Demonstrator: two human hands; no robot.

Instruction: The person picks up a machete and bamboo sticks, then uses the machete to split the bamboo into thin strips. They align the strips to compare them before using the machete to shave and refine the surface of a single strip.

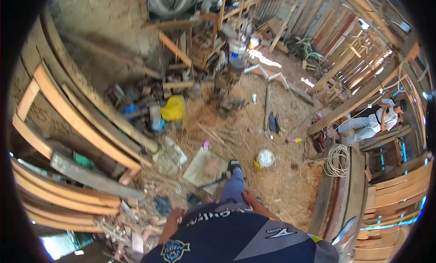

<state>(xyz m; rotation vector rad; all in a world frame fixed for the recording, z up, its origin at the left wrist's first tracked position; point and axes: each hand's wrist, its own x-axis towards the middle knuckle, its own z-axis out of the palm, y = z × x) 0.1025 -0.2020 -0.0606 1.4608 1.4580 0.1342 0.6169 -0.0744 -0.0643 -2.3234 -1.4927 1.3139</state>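
Observation:
My left hand [175,215] hangs low beside my dark jersey [213,235], above scattered wood scraps. Its fingers are loosely bent and apart, with nothing visible in them. Against my thigh lies my right hand [248,197], its fingers loose and no object showing in it. My leg in blue-grey trousers [233,189] reaches forward, the dark shoe [234,165] at the edge of a flat pale board [200,168] on the ground. A white bucket [265,158] stands ahead and to the right of that foot.
Wooden frames [86,115] lean along the left wall. A yellow bag [173,108] lies among clutter. Planks [343,195] and a coiled rope [337,160] are at right, near another person [374,120]. Wood shavings [286,185] cover the floor.

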